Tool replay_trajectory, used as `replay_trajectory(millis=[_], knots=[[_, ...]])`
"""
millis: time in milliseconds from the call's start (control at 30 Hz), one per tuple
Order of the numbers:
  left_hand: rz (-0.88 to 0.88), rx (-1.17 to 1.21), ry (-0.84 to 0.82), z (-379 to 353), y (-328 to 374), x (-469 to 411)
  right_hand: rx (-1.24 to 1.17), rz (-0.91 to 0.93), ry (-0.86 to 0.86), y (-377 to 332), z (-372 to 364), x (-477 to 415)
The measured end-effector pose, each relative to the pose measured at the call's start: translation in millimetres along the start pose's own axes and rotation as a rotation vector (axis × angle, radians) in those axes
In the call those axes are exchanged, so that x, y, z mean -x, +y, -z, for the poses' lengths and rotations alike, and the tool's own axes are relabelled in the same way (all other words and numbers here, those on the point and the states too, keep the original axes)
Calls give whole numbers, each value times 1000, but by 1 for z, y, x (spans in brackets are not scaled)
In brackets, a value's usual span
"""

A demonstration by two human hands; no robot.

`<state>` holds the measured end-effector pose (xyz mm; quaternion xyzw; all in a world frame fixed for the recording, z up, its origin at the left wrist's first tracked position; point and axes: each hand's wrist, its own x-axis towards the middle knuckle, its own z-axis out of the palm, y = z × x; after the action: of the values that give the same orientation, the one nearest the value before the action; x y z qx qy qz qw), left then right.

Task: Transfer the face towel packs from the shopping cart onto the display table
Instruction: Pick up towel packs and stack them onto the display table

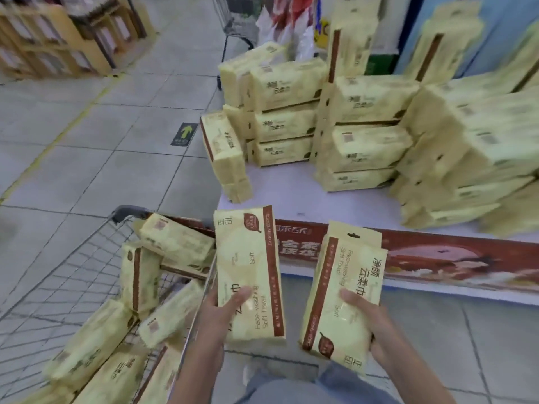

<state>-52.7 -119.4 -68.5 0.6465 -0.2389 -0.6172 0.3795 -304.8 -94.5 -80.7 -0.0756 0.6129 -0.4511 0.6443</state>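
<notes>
My left hand (pixel 224 309) grips a cream face towel pack (pixel 250 258) with a brown stripe, held upright above the cart's right rim. My right hand (pixel 369 322) grips a second pack (pixel 341 287), perhaps with another behind it, in front of the table's edge. The wire shopping cart (pixel 87 258) at lower left holds several more packs (pixel 175 243). The white display table (pixel 291 196) at right carries stacked packs (pixel 364 132), and one pack (pixel 227 158) leans over its left corner.
A red banner (pixel 437 258) runs along the table's front edge. Grey tiled floor with a green arrow sticker (pixel 184 134) lies to the left. Wooden shelving (pixel 58 33) stands at top left, another cart (pixel 236 27) behind the table. My jeans (pixel 291 389) show below.
</notes>
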Motion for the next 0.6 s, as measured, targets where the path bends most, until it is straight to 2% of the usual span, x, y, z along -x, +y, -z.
replay_trajectory(millis=[133,300,600], knots=[[32,-39,-66,-61,-8,4,-34,25,81,-16,56,-1],[50,-55,-107,-124,-25,10,-55,35,105,-38,112,-12],[56,-11,-60,-161,-38,8,-24,58,54,-87,126,-46]])
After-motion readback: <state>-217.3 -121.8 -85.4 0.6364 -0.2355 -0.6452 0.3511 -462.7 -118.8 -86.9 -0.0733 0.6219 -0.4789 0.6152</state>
